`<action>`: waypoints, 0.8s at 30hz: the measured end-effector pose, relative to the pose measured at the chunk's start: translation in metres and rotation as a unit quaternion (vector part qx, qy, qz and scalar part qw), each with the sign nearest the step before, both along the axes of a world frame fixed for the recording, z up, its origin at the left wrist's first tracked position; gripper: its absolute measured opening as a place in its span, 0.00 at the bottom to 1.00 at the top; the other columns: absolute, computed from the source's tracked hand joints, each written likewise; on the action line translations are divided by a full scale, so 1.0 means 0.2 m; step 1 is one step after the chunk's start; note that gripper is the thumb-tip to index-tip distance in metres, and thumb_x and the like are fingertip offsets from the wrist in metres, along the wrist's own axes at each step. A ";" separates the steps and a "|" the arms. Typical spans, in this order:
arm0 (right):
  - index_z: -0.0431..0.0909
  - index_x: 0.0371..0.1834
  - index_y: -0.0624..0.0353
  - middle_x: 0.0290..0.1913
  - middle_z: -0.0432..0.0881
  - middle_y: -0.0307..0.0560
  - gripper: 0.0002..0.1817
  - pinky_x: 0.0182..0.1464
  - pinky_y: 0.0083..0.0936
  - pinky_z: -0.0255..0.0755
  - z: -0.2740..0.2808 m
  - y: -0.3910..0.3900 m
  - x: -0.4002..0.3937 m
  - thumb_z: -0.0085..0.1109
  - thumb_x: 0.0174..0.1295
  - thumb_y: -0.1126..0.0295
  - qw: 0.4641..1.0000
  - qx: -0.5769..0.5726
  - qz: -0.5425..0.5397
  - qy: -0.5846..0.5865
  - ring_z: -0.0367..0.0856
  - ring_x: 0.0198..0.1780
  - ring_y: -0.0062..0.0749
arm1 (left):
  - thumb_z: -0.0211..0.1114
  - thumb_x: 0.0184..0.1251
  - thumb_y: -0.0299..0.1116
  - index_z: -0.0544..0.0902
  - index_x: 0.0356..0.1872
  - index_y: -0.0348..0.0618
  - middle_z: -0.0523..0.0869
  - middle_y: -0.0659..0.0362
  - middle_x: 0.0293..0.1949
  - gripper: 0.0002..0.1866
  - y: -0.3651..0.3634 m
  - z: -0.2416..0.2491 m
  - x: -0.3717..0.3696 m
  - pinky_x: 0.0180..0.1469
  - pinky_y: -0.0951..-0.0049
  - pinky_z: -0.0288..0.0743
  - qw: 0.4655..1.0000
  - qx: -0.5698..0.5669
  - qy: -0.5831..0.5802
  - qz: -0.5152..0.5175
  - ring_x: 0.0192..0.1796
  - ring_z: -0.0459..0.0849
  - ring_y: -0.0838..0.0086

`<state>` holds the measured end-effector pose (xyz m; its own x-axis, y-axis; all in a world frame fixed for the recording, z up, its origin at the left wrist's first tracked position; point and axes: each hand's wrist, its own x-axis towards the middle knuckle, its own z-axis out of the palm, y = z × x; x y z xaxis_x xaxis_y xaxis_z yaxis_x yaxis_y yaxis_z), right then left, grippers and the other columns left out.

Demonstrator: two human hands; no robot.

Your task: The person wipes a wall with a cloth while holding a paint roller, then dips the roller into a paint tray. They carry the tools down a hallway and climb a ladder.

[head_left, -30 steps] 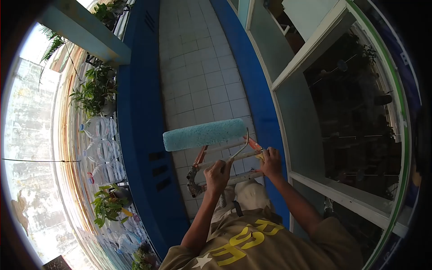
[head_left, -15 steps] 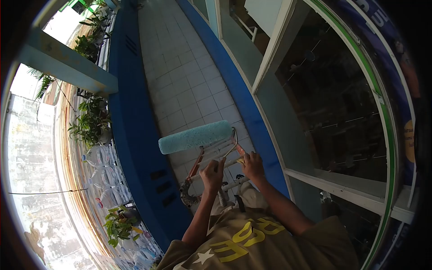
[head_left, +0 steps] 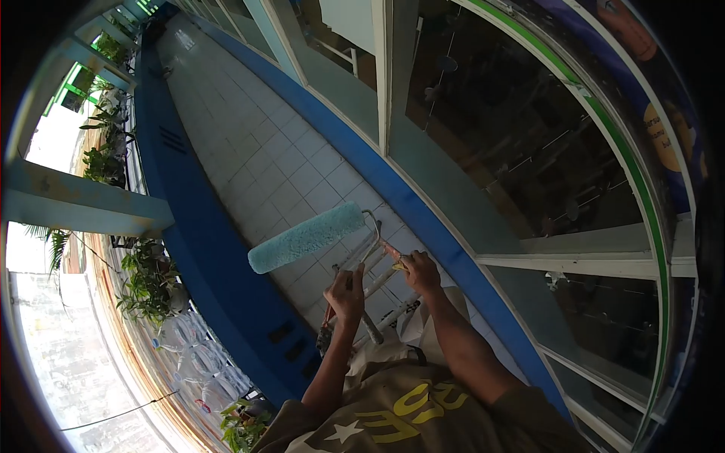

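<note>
A paint roller [head_left: 308, 237] with a fluffy light-blue sleeve is held out in front of me, tilted up to the right. Its bent wire frame runs down from the right end of the sleeve into my left hand [head_left: 345, 298], which is closed around it. Just to the right, my right hand [head_left: 420, 272] is closed with curled fingers. A small yellowish bit shows at its fingertips, beside an orange-red piece [head_left: 390, 251]; what it grips is not clear. Below the hands are whitish tubes [head_left: 377, 281] of a ladder-like frame, partly hidden by my arms.
Far below runs a tiled walkway [head_left: 279, 162]. A blue low wall [head_left: 204, 226] borders it on the left, with potted plants [head_left: 147, 279] and plastic bottles [head_left: 198, 351] beyond. Framed windows [head_left: 521, 143] line the right. A pale beam [head_left: 87, 211] juts in from the left.
My view has turned, so the walkway now slants to the upper left. The roller appears slightly farther left and more tilted. Both hands stay closed.
</note>
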<state>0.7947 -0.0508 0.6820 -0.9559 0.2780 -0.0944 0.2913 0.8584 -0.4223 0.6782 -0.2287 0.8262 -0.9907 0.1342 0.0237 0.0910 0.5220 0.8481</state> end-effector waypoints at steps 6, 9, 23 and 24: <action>0.84 0.46 0.55 0.44 0.81 0.47 0.18 0.48 0.40 0.80 0.04 -0.01 -0.01 0.72 0.50 0.73 1.000 0.006 -0.023 0.001 0.81 0.47 0.45 | 0.75 0.68 0.32 0.80 0.19 0.35 0.67 0.64 0.11 0.19 -0.04 -0.02 -0.02 0.20 0.73 0.53 1.000 0.011 0.003 0.001 0.18 0.59 0.85; 0.84 0.47 0.55 0.44 0.81 0.46 0.18 0.47 0.40 0.81 0.02 -0.01 -0.01 0.72 0.50 0.73 1.000 0.012 -0.027 0.007 0.81 0.47 0.44 | 0.75 0.67 0.32 0.80 0.20 0.35 0.68 0.62 0.11 0.18 -0.06 -0.06 -0.01 0.20 0.74 0.56 1.000 0.009 -0.008 -0.004 0.17 0.61 0.85; 0.84 0.46 0.54 0.42 0.81 0.46 0.16 0.47 0.41 0.81 0.07 -0.04 -0.01 0.72 0.52 0.69 0.999 0.003 -0.050 -0.015 0.82 0.46 0.45 | 0.76 0.65 0.33 0.80 0.20 0.35 0.69 0.58 0.11 0.18 -0.02 -0.02 -0.11 0.20 0.73 0.59 1.000 -0.012 0.024 -0.003 0.17 0.62 0.81; 0.84 0.46 0.54 0.42 0.81 0.46 0.16 0.47 0.41 0.81 0.07 -0.04 -0.01 0.72 0.52 0.69 0.999 0.003 -0.049 -0.012 0.82 0.46 0.45 | 0.76 0.65 0.33 0.80 0.20 0.35 0.69 0.58 0.11 0.18 0.00 0.00 -0.12 0.20 0.73 0.59 1.000 -0.011 0.027 -0.001 0.17 0.62 0.81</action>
